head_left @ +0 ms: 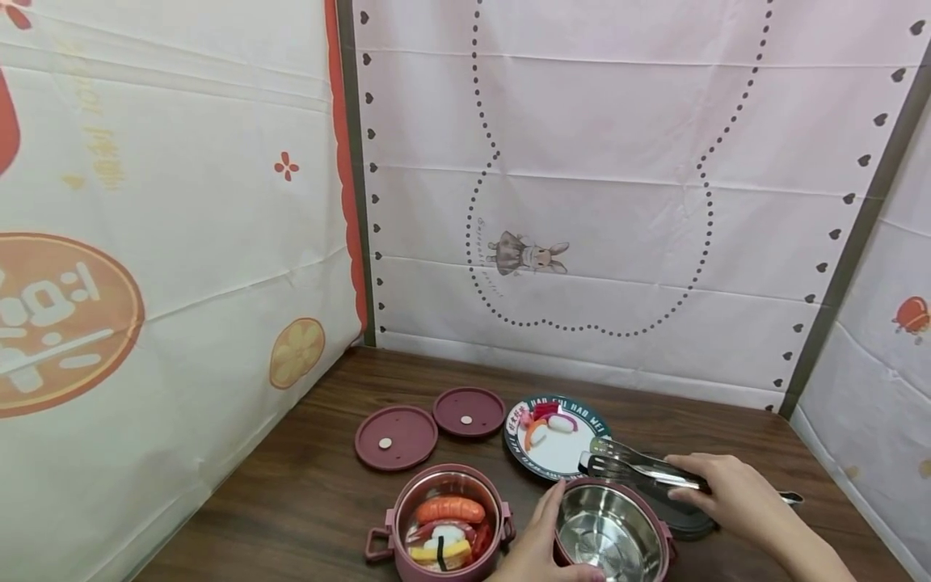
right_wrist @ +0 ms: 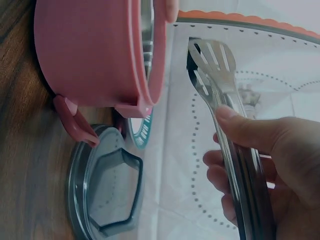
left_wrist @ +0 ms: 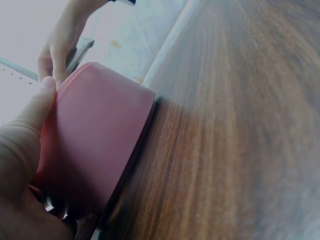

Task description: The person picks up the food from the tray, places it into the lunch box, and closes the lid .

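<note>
My left hand point(head_left: 534, 550) grips the side of a pink pot point(head_left: 609, 525) with a bare steel inside, thumb near its rim. In the left wrist view the pot's outer wall point(left_wrist: 97, 130) fills the space beside the left hand point(left_wrist: 22, 150). Metal serving tongs point(head_left: 647, 469) are held in my right hand point(head_left: 727, 493), over the pot's far right side. The right wrist view shows the tongs point(right_wrist: 227, 135) with slotted heads close together, fingers and thumb of the right hand point(right_wrist: 290, 160) around the arms. Something small and dark shows at their tips; its kind is unclear.
Left of the steel pot stands a second pink pot point(head_left: 397, 525) holding a toy sausage, sushi and other toy food. Behind are two maroon lids point(head_left: 396, 440) and a plate point(head_left: 560, 453) with several toy pieces. A dark-rimmed lid point(right_wrist: 80, 190) with a handle lies beside the pot.
</note>
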A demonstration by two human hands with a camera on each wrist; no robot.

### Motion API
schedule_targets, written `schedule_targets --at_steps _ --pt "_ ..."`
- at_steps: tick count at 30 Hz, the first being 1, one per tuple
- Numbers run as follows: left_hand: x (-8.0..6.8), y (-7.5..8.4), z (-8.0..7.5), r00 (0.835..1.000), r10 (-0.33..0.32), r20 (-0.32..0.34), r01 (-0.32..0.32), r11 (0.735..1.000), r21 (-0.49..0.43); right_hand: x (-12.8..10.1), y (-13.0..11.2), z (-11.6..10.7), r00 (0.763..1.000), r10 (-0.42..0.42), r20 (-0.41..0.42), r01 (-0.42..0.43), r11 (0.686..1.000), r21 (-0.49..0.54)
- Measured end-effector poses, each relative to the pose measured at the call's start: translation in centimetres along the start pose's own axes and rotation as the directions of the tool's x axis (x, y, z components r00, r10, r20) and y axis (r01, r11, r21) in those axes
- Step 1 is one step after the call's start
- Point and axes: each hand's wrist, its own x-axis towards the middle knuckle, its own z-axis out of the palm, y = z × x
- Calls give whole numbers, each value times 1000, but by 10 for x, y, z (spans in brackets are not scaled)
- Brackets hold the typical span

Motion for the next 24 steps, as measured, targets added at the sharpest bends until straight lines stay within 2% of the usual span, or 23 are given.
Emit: schedule_targets --at_steps 9,15,24 --pt "1 -1 -3 1000 -4 16 4 1000 -26 -14 3 -5 998 -55 13 54 997 53" --pt "3 -3 -4 999 -23 40 25 999 -47 -11 0 -6 1000 -11 -1 11 998 66" --pt "2 -2 -3 999 -26 30 27 999 -41 2 2 -4 999 36 -3 -36 997 67"
